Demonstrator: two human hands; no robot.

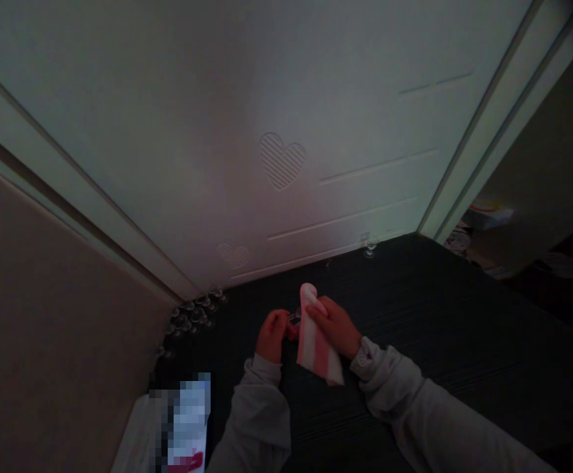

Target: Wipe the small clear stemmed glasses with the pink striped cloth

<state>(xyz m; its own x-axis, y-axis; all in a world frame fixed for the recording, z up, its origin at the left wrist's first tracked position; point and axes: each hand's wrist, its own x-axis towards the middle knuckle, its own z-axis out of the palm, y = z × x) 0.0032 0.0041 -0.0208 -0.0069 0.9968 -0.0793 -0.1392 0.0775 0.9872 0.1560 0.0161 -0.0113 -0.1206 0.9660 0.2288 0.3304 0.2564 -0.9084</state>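
Pink-striped cloth [316, 345] is being gripped by the right hand [338, 325]; just beside it, a small shiny item [294, 319] is being pinched by the closed left hand [271, 335].

Arms: long loose sleeves, pale grey, soft cloth, creased along the forearms. The left sleeve [259, 410] and right sleeve [414, 404] each end in a gathered cuff, bunched at the wrist. The left hand [271, 336] and right hand [338, 326] are bare. Light is dim; finer detail unreadable.
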